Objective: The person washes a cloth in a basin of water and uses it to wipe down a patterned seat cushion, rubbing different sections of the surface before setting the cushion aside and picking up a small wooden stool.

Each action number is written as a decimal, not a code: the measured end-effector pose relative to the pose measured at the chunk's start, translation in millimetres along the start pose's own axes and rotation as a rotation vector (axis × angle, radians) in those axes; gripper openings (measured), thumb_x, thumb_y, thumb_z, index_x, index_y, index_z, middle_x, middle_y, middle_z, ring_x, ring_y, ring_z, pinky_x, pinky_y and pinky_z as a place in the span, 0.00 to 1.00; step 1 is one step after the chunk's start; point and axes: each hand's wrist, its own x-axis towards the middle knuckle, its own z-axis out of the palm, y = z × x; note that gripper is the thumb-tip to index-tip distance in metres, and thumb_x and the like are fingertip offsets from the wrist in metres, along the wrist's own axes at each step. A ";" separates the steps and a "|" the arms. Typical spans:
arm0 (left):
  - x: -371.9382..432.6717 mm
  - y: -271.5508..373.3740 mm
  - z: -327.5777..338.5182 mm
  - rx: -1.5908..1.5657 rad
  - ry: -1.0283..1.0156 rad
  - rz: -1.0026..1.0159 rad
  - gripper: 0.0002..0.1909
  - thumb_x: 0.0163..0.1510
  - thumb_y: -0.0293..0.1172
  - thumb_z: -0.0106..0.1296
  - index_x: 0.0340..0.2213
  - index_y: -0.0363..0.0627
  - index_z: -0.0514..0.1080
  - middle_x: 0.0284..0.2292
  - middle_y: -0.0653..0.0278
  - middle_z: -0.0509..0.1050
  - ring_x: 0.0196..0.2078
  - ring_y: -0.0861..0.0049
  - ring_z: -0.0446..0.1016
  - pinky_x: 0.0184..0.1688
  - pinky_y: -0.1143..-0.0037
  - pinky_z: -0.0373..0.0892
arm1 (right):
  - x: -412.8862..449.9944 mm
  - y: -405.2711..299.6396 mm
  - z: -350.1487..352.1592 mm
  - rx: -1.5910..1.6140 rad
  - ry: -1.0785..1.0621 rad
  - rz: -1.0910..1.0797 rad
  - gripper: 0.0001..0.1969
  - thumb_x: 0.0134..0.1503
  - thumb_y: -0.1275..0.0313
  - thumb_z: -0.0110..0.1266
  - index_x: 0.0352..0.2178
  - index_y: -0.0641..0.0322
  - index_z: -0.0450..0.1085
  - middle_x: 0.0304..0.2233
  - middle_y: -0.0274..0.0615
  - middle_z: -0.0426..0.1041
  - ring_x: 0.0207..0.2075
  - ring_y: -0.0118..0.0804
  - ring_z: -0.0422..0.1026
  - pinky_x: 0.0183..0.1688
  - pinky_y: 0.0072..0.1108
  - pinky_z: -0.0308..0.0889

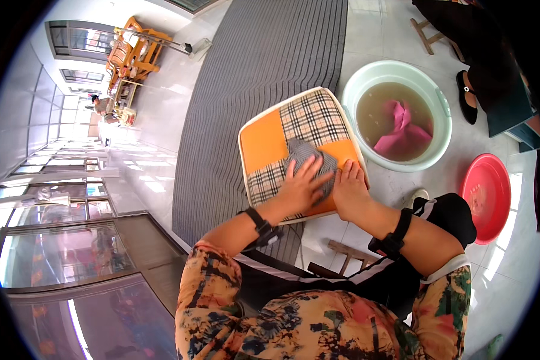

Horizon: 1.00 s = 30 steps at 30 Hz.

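A square padded cushion or stool top (261,140), with orange and plaid patches and pale piping, lies before me. My left hand (299,186) is on it, fingers spread over a crumpled grey striped cloth (307,150). That hand is slightly blurred. The cloth lies across the middle of the patches, partly hidden under my fingers. Beside it my right hand (352,191) rests flat near the cushion's right edge, its fingers close together on an orange patch. Whether it grips the edge is hidden. Both wrists wear black straps.
A pale green basin (443,103) holds murky water and a pink cloth (402,130). A red basin (486,198) stands farther right. Grey striped fabric (234,112) covers the floor on the left. Another person's black shoe (467,96) and a wooden stool (427,38) are at upper right.
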 end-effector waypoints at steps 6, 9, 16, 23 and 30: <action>114.8 -75.3 -8.9 0.039 0.291 -0.418 0.26 0.56 0.45 0.36 0.57 0.63 0.53 0.60 0.54 0.45 0.62 0.60 0.44 0.58 0.50 0.39 | 5.1 -7.5 -15.3 -0.042 -0.134 -0.016 0.40 0.45 0.67 0.53 0.55 0.82 0.45 0.55 0.79 0.42 0.57 0.70 0.47 0.57 0.45 0.45; 128.7 -77.8 -9.8 0.021 0.280 -0.489 0.26 0.56 0.45 0.36 0.57 0.64 0.52 0.60 0.54 0.45 0.62 0.60 0.43 0.58 0.50 0.39 | 7.8 -2.0 -5.1 -0.011 0.031 -0.029 0.37 0.45 0.65 0.53 0.52 0.81 0.51 0.53 0.75 0.49 0.56 0.66 0.52 0.55 0.43 0.52; -8.4 40.2 9.4 0.086 0.093 -0.157 0.30 0.51 0.41 0.47 0.56 0.62 0.55 0.59 0.53 0.47 0.63 0.59 0.43 0.57 0.49 0.41 | 18.7 50.4 -20.8 0.539 -0.131 -0.101 0.28 0.45 0.61 0.57 0.45 0.66 0.62 0.46 0.59 0.62 0.50 0.53 0.62 0.48 0.38 0.61; -33.3 -24.5 28.5 0.010 0.333 -0.613 0.29 0.54 0.43 0.42 0.57 0.60 0.52 0.60 0.52 0.45 0.62 0.57 0.42 0.57 0.48 0.42 | 3.4 15.6 -17.4 0.112 0.028 -0.070 0.40 0.44 0.60 0.60 0.57 0.54 0.49 0.58 0.66 0.43 0.59 0.61 0.47 0.58 0.38 0.49; -42.3 -38.5 43.7 0.020 0.404 -0.870 0.31 0.55 0.44 0.38 0.58 0.51 0.49 0.59 0.44 0.44 0.62 0.52 0.42 0.55 0.45 0.42 | 13.4 10.0 -3.2 0.140 0.134 -0.119 0.45 0.40 0.64 0.63 0.57 0.55 0.47 0.57 0.69 0.42 0.58 0.65 0.46 0.56 0.38 0.54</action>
